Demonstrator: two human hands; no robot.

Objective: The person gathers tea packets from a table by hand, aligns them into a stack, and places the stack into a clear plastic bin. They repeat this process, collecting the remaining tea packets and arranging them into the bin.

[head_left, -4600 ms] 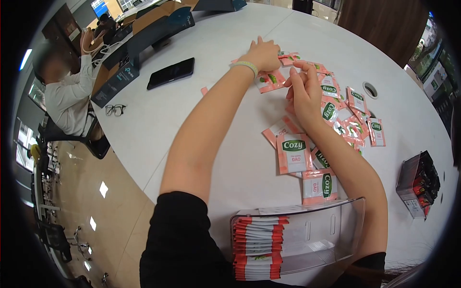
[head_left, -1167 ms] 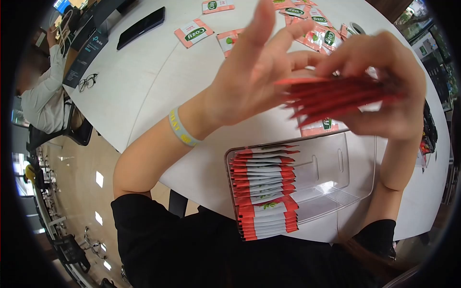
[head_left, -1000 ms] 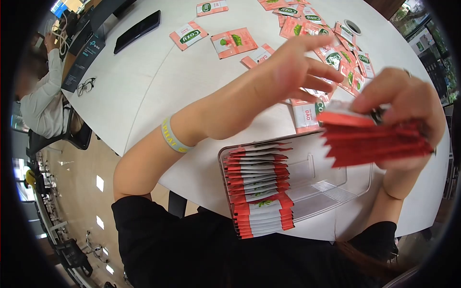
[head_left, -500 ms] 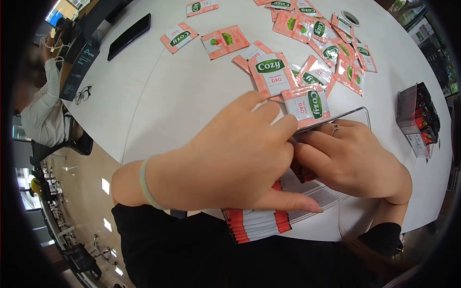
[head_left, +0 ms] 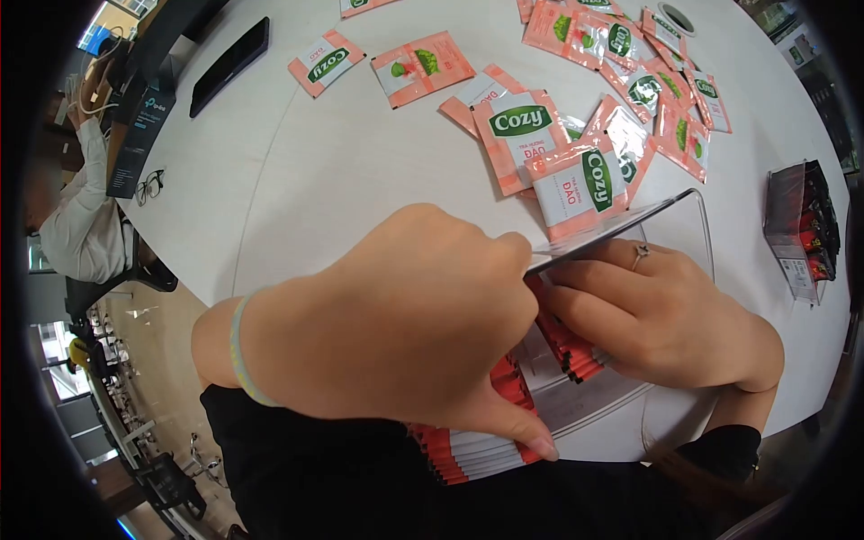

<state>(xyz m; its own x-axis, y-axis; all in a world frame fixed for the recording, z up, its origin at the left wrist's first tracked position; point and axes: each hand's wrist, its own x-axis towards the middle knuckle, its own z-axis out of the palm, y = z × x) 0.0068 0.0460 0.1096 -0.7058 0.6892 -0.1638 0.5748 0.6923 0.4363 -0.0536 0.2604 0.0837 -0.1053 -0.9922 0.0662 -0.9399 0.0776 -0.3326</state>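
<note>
The clear tray [head_left: 677,211] sits at the table's [head_left: 315,198] near edge, with a row of sachets [head_left: 472,450] in it. The left hand [head_left: 396,333] lies over that row, the right hand [head_left: 661,315] at its three o'clock on a bundle of sachets [head_left: 567,346]. Loose tea sachets [head_left: 522,126] lie at the tray's twelve o'clock, a small box [head_left: 801,229] at two, and a phone [head_left: 229,65] and eyeglasses [head_left: 148,186] at ten

Two hands: left hand [head_left: 387,324], right hand [head_left: 657,315]. One clear tray [head_left: 697,225] holding two packs of red-edged sachets [head_left: 567,346], too tight to count. Over a dozen pink sachets [head_left: 520,135] on the bench [head_left: 342,198]. One phone [head_left: 229,65], one pair of glasses [head_left: 148,187], one dark box [head_left: 801,229].
</note>
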